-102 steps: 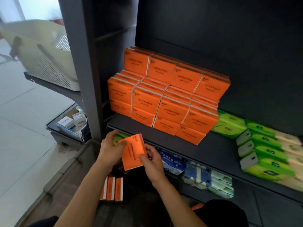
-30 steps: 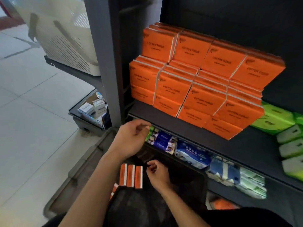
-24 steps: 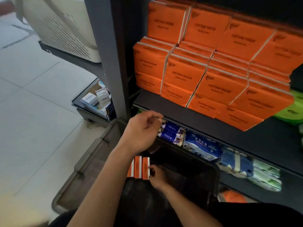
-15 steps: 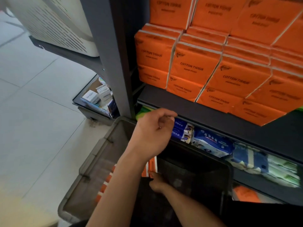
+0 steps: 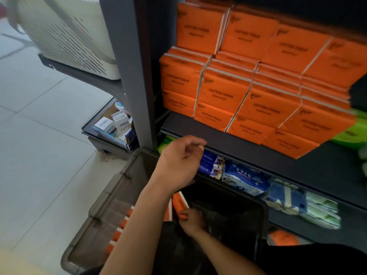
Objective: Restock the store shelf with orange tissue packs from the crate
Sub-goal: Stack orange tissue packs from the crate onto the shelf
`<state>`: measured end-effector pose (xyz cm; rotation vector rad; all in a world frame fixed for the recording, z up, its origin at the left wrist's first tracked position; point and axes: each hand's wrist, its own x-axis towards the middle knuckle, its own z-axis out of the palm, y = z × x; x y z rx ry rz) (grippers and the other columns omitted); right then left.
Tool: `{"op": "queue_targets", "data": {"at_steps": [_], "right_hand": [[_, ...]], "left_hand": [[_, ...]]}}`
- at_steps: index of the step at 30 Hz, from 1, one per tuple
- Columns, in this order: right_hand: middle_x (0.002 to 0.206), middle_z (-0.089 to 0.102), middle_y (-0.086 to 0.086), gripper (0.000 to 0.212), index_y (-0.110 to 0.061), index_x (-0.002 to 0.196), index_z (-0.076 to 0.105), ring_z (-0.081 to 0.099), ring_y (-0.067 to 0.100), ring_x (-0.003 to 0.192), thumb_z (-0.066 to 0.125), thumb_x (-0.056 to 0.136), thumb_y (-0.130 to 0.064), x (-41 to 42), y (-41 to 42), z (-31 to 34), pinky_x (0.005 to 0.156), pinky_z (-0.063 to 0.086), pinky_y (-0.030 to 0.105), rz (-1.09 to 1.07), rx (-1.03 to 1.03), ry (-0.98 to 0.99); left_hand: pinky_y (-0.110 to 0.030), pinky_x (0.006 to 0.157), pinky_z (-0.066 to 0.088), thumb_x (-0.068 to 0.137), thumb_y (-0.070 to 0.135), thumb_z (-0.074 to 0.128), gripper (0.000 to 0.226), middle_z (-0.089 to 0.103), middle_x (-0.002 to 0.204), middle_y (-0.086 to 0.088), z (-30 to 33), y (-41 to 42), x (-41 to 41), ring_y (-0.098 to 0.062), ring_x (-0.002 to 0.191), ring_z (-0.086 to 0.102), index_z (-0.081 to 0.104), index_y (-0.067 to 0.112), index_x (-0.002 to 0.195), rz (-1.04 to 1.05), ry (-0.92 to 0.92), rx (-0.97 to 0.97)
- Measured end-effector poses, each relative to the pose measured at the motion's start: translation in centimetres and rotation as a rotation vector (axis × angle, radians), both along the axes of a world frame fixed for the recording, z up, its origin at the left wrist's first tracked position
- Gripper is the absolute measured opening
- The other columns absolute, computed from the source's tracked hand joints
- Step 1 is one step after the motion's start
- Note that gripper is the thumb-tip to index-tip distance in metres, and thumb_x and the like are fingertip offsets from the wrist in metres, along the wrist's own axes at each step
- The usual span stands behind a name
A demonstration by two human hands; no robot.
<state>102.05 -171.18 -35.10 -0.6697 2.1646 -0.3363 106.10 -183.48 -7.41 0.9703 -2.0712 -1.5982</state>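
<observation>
right hand [image 5: 191, 220] gripping orange pack [image 5: 179, 205], crate [image 5: 103, 211]

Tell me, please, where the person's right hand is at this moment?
In the head view, the right hand is low and centre, down inside the grey crate, fingers on an upright orange tissue pack, below the left hand.

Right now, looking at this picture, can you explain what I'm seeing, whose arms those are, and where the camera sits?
There is no machine: a person wears one camera on the head, looking down at their own arms. The left hand hangs loosely curled, holding nothing, in front of the shelf's edge. The right hand reaches into the grey crate on the floor and grips an orange tissue pack. More orange packs are stacked on the shelf above, and blue packs sit below it.
</observation>
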Motion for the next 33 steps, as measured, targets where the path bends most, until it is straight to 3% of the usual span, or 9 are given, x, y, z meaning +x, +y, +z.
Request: {"op": "queue_targets", "data": {"at_steps": [5,8,13,15,19,22,24,28,33], "right_hand": [[0.099,0.074,-0.012,0.016,-0.03,0.095,0.079,0.066,0.002,0.087,0.069,0.083,-0.027,-0.7,1.0,5.2,0.08,0.051,0.017,-0.023,-0.137,0.144],[0.088,0.069,-0.018,0.005,-0.039,0.075,0.07,0.063,-0.002,0.079,0.071,0.076,-0.034,-1.4,1.2,8.5,0.079,0.053,0.02,-0.03,-0.253,0.185],[0.092,0.066,-0.018,0.005,-0.032,0.085,0.065,0.061,-0.001,0.085,0.068,0.082,-0.031,-3.5,0.9,14.6,0.076,0.051,0.018,0.016,-0.444,0.238],[0.091,0.065,-0.017,0.007,-0.032,0.084,0.062,0.06,-0.001,0.084,0.067,0.085,-0.027,-4.5,0.8,17.5,0.072,0.048,0.015,0.032,-0.543,0.226],[0.084,0.061,-0.013,0.011,-0.03,0.083,0.054,0.058,0.005,0.08,0.063,0.083,-0.025,-7.0,0.7,22.7,0.07,0.047,0.025,0.015,-0.731,0.247],[0.082,0.058,-0.012,0.017,-0.031,0.091,0.048,0.055,0.006,0.071,0.063,0.082,-0.029,-8.6,0.7,25.7,0.067,0.047,0.032,0.006,-0.797,0.244],[0.083,0.059,-0.014,0.021,-0.032,0.096,0.047,0.056,0.005,0.07,0.063,0.083,-0.029,-9.4,0.7,27.2,0.066,0.047,0.034,0.008,-0.824,0.247],[0.102,0.063,-0.023,0.031,-0.038,0.11,0.052,0.06,-0.003,0.097,0.066,0.086,-0.025,-10.5,0.8,29.4,0.08,0.049,0.021,0.039,-0.89,0.24],[0.112,0.059,-0.027,0.035,-0.04,0.115,0.061,0.055,-0.004,0.11,0.076,0.085,-0.031,-11.8,0.9,32.0,0.088,0.041,0.01,0.097,-1.0,0.38]], "left_hand": [[-0.002,0.064,0.043,0.098,0.021,0.057,0.018,0.071,0.092,0.006,-0.3,-0.6,0.4,0.001,0.081,0.062,0.071,0.029,0.106,0.043,0.004,0.008],[-0.01,0.066,0.046,0.096,0.014,0.056,0.024,0.071,0.091,0.007,-0.9,-1.0,0.4,-0.002,0.083,0.064,0.07,0.032,0.103,0.06,-0.001,-0.002],[-0.026,0.084,0.051,0.086,-0.005,0.051,0.049,0.063,0.114,0.004,-1.6,-1.0,0.6,-0.005,0.097,0.061,0.06,0.034,0.116,0.003,-0.046,-0.036],[-0.032,0.092,0.051,0.079,0.003,0.057,0.058,0.057,0.123,0.002,-1.8,-0.6,0.7,-0.007,0.109,0.058,0.055,0.036,0.126,0.036,-0.115,-0.087],[-0.049,0.109,0.036,0.068,0.028,0.064,0.08,0.033,0.14,-0.008,-0.8,1.0,0.2,-0.034,0.129,0.042,0.037,0.037,0.143,0.25,-0.268,-0.058],[-0.041,0.11,0.034,0.075,0.028,0.071,0.091,0.028,0.146,-0.013,-0.5,2.0,-0.3,-0.031,0.133,0.038,0.022,0.027,0.152,0.333,-0.107,0.162],[-0.042,0.102,0.045,0.081,0.016,0.075,0.091,0.048,0.138,-0.013,-0.7,2.2,-1.0,-0.027,0.122,0.053,0.019,0.025,0.152,0.331,0.058,0.333],[-0.039,0.076,0.059,0.085,0.004,0.073,0.072,0.066,0.114,-0.014,-0.6,2.8,-2.2,-0.024,0.095,0.07,0.035,0.024,0.142,0.321,0.314,0.56],[-0.051,0.086,0.056,0.083,0.001,0.071,0.067,0.069,0.119,-0.013,0.3,2.8,-2.0,-0.031,0.108,0.068,0.046,0.036,0.135,0.211,0.543,0.672]]}}
